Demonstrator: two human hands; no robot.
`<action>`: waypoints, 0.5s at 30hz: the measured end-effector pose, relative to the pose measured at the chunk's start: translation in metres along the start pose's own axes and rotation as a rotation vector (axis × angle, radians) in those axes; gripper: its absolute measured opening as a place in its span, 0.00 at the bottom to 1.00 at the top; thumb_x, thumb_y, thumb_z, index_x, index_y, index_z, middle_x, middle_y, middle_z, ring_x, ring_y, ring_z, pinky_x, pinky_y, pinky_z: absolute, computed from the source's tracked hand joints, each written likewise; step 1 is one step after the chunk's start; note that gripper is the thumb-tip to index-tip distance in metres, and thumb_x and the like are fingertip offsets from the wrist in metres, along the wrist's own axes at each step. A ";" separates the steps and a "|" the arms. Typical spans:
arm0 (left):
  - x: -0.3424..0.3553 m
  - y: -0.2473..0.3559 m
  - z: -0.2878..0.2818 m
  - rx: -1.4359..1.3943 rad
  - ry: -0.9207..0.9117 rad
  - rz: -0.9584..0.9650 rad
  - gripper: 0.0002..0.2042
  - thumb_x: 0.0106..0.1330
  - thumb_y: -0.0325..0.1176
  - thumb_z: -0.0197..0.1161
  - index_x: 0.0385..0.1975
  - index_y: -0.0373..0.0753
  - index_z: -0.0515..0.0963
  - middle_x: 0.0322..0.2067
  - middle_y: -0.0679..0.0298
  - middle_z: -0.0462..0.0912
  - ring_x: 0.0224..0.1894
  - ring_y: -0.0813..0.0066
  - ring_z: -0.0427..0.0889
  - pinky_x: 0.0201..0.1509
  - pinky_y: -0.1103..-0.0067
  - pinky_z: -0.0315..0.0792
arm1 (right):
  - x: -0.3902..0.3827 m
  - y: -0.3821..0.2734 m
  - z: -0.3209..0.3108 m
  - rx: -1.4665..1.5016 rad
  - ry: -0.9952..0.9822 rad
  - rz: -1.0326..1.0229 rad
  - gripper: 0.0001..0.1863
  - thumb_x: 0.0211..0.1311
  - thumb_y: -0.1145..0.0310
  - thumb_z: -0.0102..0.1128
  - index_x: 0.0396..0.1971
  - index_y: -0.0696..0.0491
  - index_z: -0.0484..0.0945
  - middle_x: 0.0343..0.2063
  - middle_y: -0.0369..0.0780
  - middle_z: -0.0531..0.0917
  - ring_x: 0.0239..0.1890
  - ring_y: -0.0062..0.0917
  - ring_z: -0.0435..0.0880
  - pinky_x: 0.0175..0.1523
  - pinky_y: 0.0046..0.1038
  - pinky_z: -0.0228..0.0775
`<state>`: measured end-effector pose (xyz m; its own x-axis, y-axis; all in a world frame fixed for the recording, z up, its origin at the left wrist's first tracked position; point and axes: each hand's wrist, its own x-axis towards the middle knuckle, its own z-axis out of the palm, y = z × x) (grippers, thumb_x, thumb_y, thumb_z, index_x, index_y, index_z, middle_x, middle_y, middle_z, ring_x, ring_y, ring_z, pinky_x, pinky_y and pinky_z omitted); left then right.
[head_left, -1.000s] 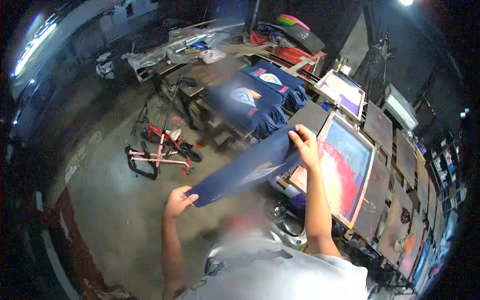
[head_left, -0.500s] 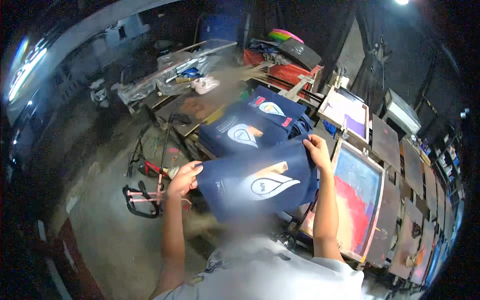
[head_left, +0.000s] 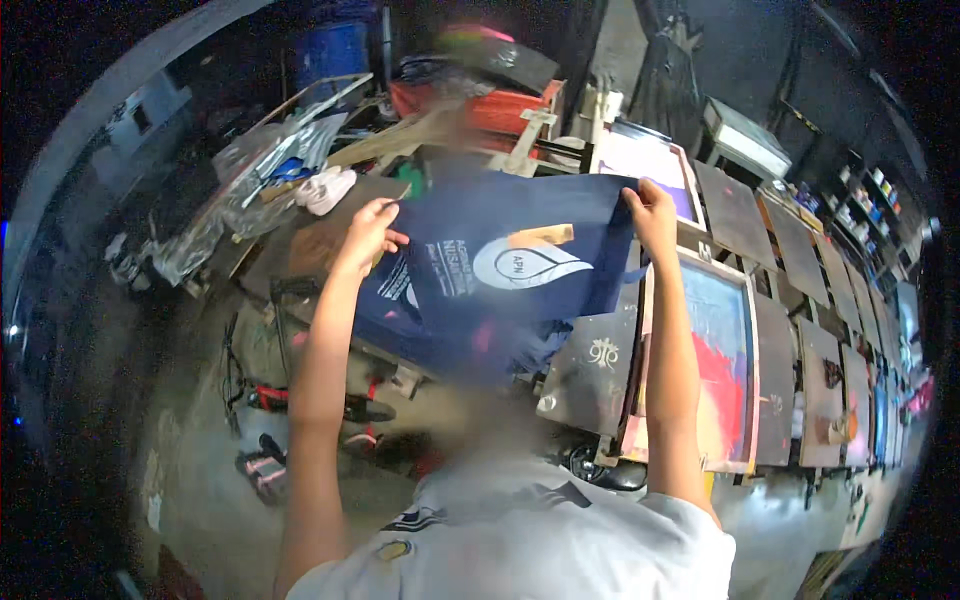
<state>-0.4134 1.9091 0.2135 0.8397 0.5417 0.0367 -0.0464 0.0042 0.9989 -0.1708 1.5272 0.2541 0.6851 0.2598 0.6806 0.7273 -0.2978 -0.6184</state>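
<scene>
A navy printed cloth (head_left: 530,265) is stretched between my two hands, its face toward me. It carries a white leaf-shaped print with a tan block and pale lettering. At its upper left corner, my left hand (head_left: 375,235) pinches the edge between thumb and fingers. The upper right corner is gripped by my right hand (head_left: 652,215). Directly below and behind the cloth lies a stack of similar navy printed cloths (head_left: 400,300), mostly covered by it. A blurred patch hides part of the cloth's lower middle.
To the right stands a wooden-framed printing screen (head_left: 715,350) smeared red and blue, beside rows of dark boards (head_left: 735,210). Pale shoes (head_left: 325,190) and plastic sheeting (head_left: 230,185) sit at the back left. A red-framed bicycle (head_left: 270,398) is below left of the stack.
Both hands have lifted and moved the cloth forward, over the stack, which it now largely covers. The view has shifted, and the cloth is still held at both upper corners.
</scene>
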 end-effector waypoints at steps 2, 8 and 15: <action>0.038 -0.007 -0.005 0.004 -0.011 0.023 0.14 0.73 0.36 0.55 0.53 0.37 0.71 0.39 0.60 0.80 0.26 0.73 0.83 0.25 0.83 0.75 | 0.005 -0.004 0.011 -0.055 0.003 0.021 0.20 0.58 0.66 0.67 0.22 0.60 0.64 0.15 0.40 0.62 0.21 0.21 0.59 0.27 0.30 0.57; 0.092 0.004 -0.045 -0.016 -0.086 0.326 0.11 0.72 0.33 0.56 0.48 0.34 0.74 0.40 0.64 0.79 0.40 0.78 0.80 0.47 0.80 0.78 | 0.008 -0.031 0.043 -0.036 0.126 0.071 0.08 0.63 0.69 0.63 0.34 0.60 0.80 0.20 0.37 0.80 0.21 0.15 0.73 0.27 0.23 0.65; 0.059 -0.039 -0.138 0.174 -0.259 0.378 0.06 0.68 0.25 0.58 0.42 0.33 0.77 0.43 0.62 0.82 0.48 0.75 0.79 0.59 0.77 0.70 | -0.106 -0.047 0.094 -0.145 0.183 -0.014 0.03 0.64 0.76 0.60 0.34 0.59 0.77 0.26 0.29 0.73 0.30 0.10 0.67 0.33 0.16 0.58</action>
<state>-0.4371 2.0569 0.1725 0.8894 0.2514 0.3817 -0.3013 -0.3054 0.9033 -0.2735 1.6006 0.1744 0.6460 0.0979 0.7570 0.7142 -0.4276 -0.5542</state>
